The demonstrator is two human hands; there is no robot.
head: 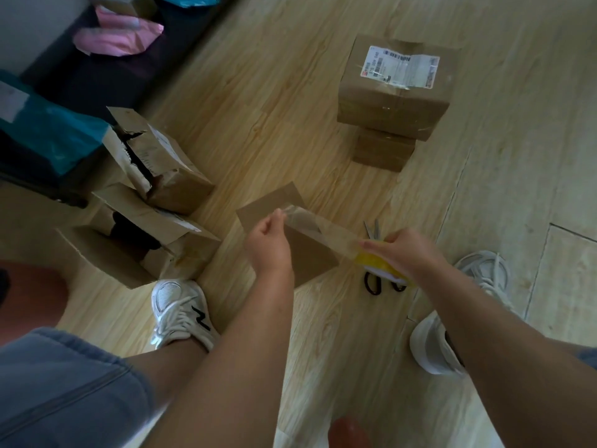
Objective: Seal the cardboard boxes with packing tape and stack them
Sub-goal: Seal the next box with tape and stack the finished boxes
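Left hand [266, 236] pinches the free end of a clear, glossy tape strip [319, 229], stretched taut across to the yellow-cored tape roll [384, 266] gripped in the right hand [405, 248]. Beneath both hands, a plain brown box [290, 237] lies flat.

Bare forearms, blue-grey sweat shorts [64, 383], white sneakers [181, 313] w/ black N logo.

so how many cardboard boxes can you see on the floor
5: two sealed boxes stacked at upper right, labelled box on a smaller box; two torn open boxes at left, rear and front; one flat box under the hands. Others may be out of view.
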